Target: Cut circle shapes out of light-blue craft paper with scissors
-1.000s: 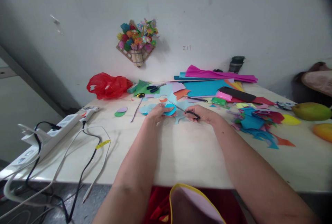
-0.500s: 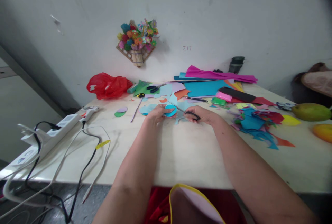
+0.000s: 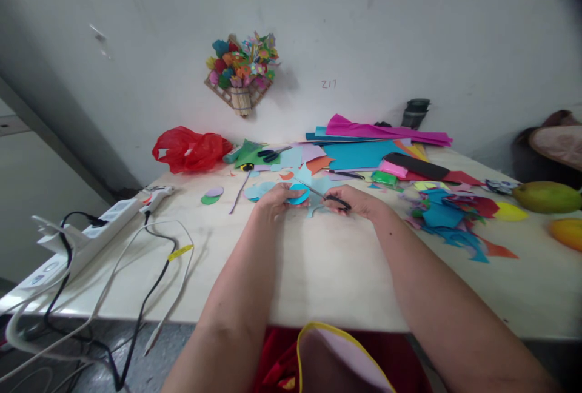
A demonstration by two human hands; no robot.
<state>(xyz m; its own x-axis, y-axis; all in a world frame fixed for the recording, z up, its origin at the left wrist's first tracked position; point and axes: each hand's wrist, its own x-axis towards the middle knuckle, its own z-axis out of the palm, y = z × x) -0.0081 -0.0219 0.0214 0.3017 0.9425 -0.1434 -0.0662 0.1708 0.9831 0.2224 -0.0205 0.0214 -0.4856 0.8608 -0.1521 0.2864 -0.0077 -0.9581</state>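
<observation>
A round blue paper piece is pinched in my left hand above the middle of the table. My right hand grips the black handles of a pair of scissors. The scissor blades point up and left, toward the blue piece's right edge; whether they touch it I cannot tell. Pale blue paper scraps lie beneath and behind both hands. An orange crescent scrap is just beyond my left hand. Left of that hand lie a lilac circle and a green circle, partly overlapping.
A power strip with cables occupies the left side. A red plastic bag, dark-handled scissors and coloured sheets lie toward the wall. Paper scraps and a green fruit are at right.
</observation>
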